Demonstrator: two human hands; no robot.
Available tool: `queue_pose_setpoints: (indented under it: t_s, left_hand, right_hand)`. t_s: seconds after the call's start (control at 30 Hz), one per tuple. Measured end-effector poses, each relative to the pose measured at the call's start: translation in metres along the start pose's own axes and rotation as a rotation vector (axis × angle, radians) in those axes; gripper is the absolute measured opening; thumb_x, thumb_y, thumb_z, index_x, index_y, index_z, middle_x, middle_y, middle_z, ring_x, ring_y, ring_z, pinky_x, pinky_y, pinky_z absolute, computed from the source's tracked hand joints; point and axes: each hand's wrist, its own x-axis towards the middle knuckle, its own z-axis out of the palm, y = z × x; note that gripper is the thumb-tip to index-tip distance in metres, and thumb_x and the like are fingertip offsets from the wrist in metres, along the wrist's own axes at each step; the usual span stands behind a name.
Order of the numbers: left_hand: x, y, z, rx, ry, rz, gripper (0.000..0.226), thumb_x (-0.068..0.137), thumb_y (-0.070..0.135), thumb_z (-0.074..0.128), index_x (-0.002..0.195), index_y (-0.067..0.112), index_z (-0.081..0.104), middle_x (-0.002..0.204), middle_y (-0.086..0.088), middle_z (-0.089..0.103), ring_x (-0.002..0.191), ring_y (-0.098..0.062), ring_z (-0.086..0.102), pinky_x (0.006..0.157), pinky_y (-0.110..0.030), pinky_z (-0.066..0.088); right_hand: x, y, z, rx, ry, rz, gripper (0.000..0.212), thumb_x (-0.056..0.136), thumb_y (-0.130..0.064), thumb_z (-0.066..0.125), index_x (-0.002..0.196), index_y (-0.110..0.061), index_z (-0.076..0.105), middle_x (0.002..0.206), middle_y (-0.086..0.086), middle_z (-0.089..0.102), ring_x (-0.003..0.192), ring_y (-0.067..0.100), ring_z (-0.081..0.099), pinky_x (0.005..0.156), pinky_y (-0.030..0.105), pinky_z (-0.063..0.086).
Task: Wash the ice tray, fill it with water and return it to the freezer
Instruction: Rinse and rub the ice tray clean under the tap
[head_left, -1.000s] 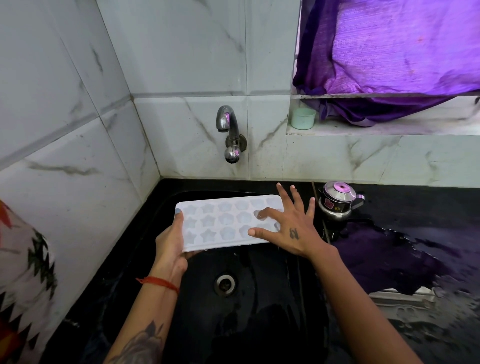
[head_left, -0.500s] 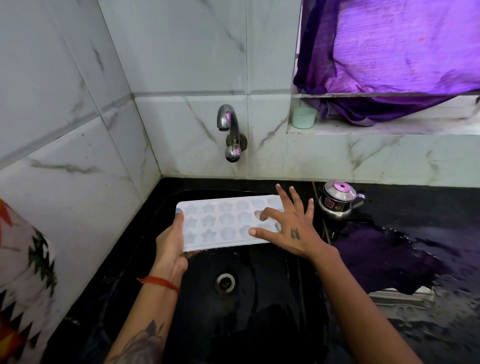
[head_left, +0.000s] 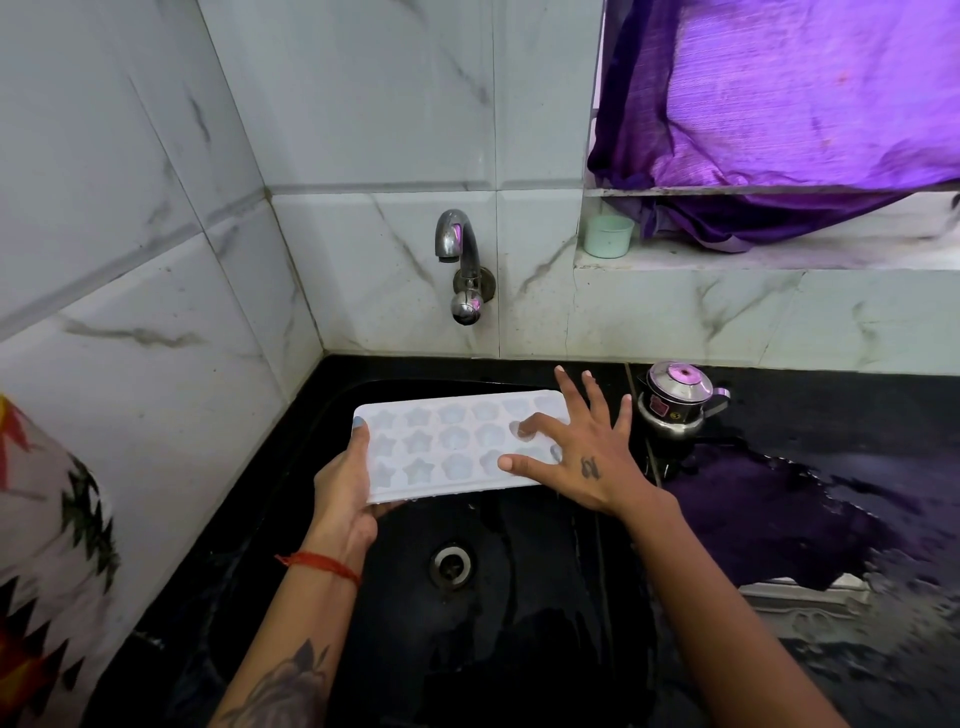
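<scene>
A pale white ice tray with star and flower shaped cells is held level over the black sink. My left hand grips its left end, thumb on top. My right hand lies spread over the tray's right end, with the thumb and forefinger pressing into the cells. The chrome tap juts from the wall above and behind the tray; no water runs from it.
The drain sits below the tray. A small steel pot with a pink knob stands on the wet black counter to the right. A green cup and purple cloth occupy the window ledge. Marble tiles close off the left.
Almost nothing has moved. My right fingers shift slightly over the tray's right cells while my left hand keeps the tray in place.
</scene>
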Motion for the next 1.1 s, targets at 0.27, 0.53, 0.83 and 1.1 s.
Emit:
queue_pose_setpoints:
  t_s: [0.27,0.53,0.83,1.1]
  left_hand:
    - [-0.001,0.002,0.001,-0.003,0.002,0.007,0.029,0.093,0.042,0.055,0.083,0.015,0.061,0.079,-0.004,0.066,0.068,-0.020,0.064,0.045,-0.029,0.053]
    - [-0.002,0.000,0.002,-0.001,-0.012,0.002,0.029,0.093,0.042,0.055,0.084,0.015,0.061,0.082,-0.006,0.066,0.072,-0.022,0.064,0.056,-0.035,0.051]
    - [0.000,-0.001,0.005,-0.001,-0.018,0.000,0.030,0.093,0.043,0.055,0.085,0.015,0.061,0.082,-0.005,0.067,0.072,-0.022,0.065,0.056,-0.034,0.051]
    - [0.003,-0.003,0.004,-0.004,-0.016,-0.016,0.030,0.092,0.043,0.056,0.085,0.014,0.061,0.083,-0.006,0.067,0.073,-0.022,0.065,0.060,-0.037,0.053]
  right_hand:
    - [0.001,-0.017,-0.013,0.124,0.053,-0.086,0.069,0.059,-0.089,0.032,0.107,-0.043,0.050,0.160,-0.002,-0.003,0.145,0.019,-0.018,0.110,0.057,-0.019]
    - [0.001,-0.029,-0.005,0.019,0.007,-0.137,0.076,0.056,-0.093,0.029,0.109,-0.044,0.051,0.160,-0.001,-0.005,0.145,0.022,-0.020,0.108,0.059,-0.020]
    - [-0.002,-0.029,-0.003,-0.074,-0.044,-0.120,0.084,0.054,-0.093,0.018,0.115,-0.047,0.054,0.160,0.001,-0.006,0.144,0.024,-0.022,0.107,0.061,-0.022]
    - [-0.002,-0.027,0.000,-0.120,-0.014,-0.109,0.089,0.053,-0.095,0.010,0.110,-0.043,0.054,0.160,0.001,-0.005,0.144,0.025,-0.022,0.105,0.060,-0.025]
